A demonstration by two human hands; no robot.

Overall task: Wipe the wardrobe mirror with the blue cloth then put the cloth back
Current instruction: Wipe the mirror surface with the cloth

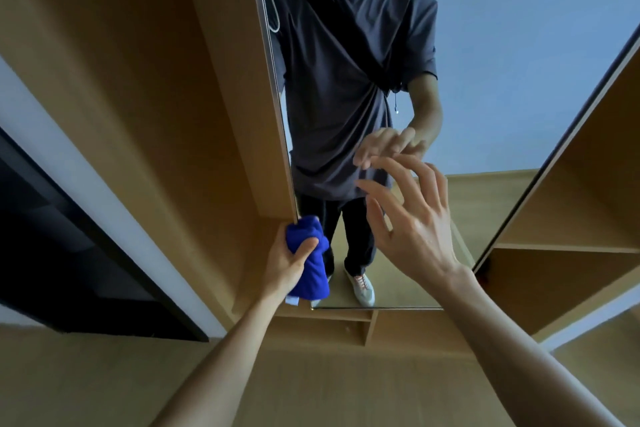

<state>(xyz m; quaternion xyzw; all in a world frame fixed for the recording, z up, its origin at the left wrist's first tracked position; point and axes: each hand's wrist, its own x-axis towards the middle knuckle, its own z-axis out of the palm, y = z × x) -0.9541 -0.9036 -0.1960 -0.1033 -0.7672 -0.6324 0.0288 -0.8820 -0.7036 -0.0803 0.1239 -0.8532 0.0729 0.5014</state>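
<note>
Left grip (287,263): fingers and thumb curled tight round the blue cloth (310,265), thumb pressed across its front. Cloth bunched into a soft, creased roll, matte weave, a small pale tag showing at its lower end; most of its middle hidden inside the fist. It sits at the lower left corner of the wardrobe mirror (485,45), right by the mirror's edge; whether it touches the glass cannot be told.

Right grip (412,225): holds nothing, fingers spread and lightly bent, raised in front of the glass. Fingertips near their own reflection; contact with the mirror unclear.

Mirror: tall, flat, thin metal edging on its left side, top cut off by the frame. Reflection shows a person in a dark grey T-shirt with a black strap across the chest, dark trousers, pale shoes; head region blurred.

Wardrobe panel (138,97): smooth tan wood laminate, left of the mirror. Open shelves (561,218) of the same laminate to the right, partly cut off. Small drawer unit (349,326) below the mirror, knob faint. Dark doorway (52,253) at far left, contents unreadable.
</note>
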